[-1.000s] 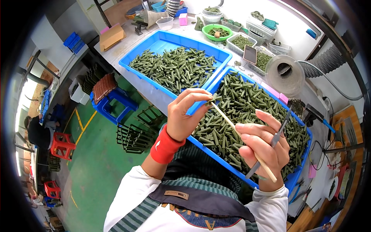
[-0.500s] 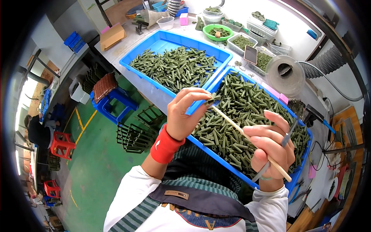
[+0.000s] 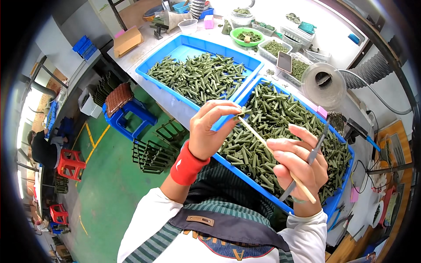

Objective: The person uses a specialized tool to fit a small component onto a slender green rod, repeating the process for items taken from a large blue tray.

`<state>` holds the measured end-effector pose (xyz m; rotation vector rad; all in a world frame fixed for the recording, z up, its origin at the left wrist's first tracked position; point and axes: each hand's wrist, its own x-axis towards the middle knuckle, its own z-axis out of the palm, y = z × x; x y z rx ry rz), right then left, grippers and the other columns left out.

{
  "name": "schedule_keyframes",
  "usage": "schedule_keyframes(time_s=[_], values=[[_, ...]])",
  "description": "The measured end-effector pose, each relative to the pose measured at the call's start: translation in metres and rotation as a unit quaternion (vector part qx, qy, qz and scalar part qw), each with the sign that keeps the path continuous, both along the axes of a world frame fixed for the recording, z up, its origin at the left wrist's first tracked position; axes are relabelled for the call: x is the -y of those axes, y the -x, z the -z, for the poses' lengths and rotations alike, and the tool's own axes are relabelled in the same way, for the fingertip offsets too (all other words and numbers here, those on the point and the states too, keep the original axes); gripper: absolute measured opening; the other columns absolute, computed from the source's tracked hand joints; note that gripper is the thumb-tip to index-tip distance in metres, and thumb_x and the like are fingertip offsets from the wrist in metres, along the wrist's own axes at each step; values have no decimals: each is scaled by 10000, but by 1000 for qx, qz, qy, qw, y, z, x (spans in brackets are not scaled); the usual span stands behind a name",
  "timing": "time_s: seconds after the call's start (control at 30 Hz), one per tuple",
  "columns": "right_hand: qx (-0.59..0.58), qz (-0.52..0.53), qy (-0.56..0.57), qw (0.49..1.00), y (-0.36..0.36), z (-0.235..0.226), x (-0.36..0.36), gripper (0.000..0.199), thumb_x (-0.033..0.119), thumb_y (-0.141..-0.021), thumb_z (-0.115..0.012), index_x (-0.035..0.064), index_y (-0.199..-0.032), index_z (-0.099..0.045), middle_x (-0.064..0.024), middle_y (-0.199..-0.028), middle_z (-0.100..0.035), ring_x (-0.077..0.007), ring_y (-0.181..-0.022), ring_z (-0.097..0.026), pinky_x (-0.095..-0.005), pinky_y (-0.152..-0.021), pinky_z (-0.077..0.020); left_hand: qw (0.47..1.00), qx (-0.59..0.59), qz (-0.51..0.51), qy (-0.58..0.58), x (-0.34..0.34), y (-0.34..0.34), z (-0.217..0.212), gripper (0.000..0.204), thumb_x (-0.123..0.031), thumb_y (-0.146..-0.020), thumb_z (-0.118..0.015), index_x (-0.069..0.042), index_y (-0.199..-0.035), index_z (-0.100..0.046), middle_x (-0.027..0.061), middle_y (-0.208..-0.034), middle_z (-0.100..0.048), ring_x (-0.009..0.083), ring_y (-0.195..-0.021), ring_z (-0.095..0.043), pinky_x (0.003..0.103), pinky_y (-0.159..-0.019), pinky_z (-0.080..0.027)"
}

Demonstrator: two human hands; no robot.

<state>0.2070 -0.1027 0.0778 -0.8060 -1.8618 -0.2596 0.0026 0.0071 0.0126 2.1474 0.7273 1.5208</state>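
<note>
My left hand (image 3: 212, 130), with a red wristband, pinches a small green piece (image 3: 241, 114) between thumb and fingertips. My right hand (image 3: 300, 164) grips a thin pale wooden stick (image 3: 254, 131), whose narrow far end meets the green piece. Between the fingers of the same hand also sits a flat grey metal strip (image 3: 313, 153), slanting across the stick. Both hands hover over the nearer blue tray (image 3: 258, 182), heaped with short green tubes (image 3: 272, 127). Fingers partly hide the green piece.
A second blue tray (image 3: 183, 55) of green tubes adjoins on the left. Behind stand a green bowl (image 3: 239, 31), clear tubs, a phone (image 3: 284, 62) and a funnel-shaped hose end (image 3: 324, 85). A blue stool (image 3: 127, 116) is on the floor; a person sits far left.
My right hand has shifted slightly left, toward my left hand, with the stick and metal strip; the strip now stands higher. My left hand stays almost still with the green piece.
</note>
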Motion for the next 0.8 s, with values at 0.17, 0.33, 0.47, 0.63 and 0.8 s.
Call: schedule_keyframes(time_s=[0.17,0.33,0.47,0.63,0.8], values=[[39,9,-12,999,8,-2,-8,227,202,-896,-820,36,-990,-697,-103,-939,-775,-242,-825,-758,-447,-943,-608,998,-27,-14,-49,0,-1,-1,350,125,-745,-771,-36,-1056,-751,107,-1085,-750,246,-1021,-720,334,-877,-576],[6,11,-4,1000,-3,-5,8,262,307,-990,-719,48,-979,-683,-90,-891,-772,-225,-776,-751,-451,-949,-592,998,-26,-35,-54,-5,2,3,326,112,-755,-786,-30,-1046,-744,111,-1091,-749,245,-1026,-721,336,-884,-574],[-7,7,-23,1000,-3,-5,6,249,296,-1011,-692,47,-1001,-676,-98,-862,-769,-228,-717,-749,-480,-969,-573,1000,16,-18,-4,-4,0,5,293,96,-780,-797,-24,-1041,-739,119,-1093,-748,239,-1039,-724,338,-901,-571],[-7,1,-32,999,-2,-4,3,233,275,-1007,-698,43,-997,-678,-109,-868,-771,-231,-723,-753,-489,-967,-575,1000,17,-16,-9,-4,0,4,293,90,-782,-800,-28,-1043,-740,118,-1082,-749,238,-1029,-726,337,-892,-571],[-2,5,-15,1000,-1,-3,2,237,279,-990,-718,46,-975,-680,-105,-879,-773,-238,-762,-757,-471,-953,-588,997,-21,-45,-61,-2,1,0,305,80,-771,-808,-47,-1043,-749,92,-1049,-754,241,-992,-714,342,-859,-564]])
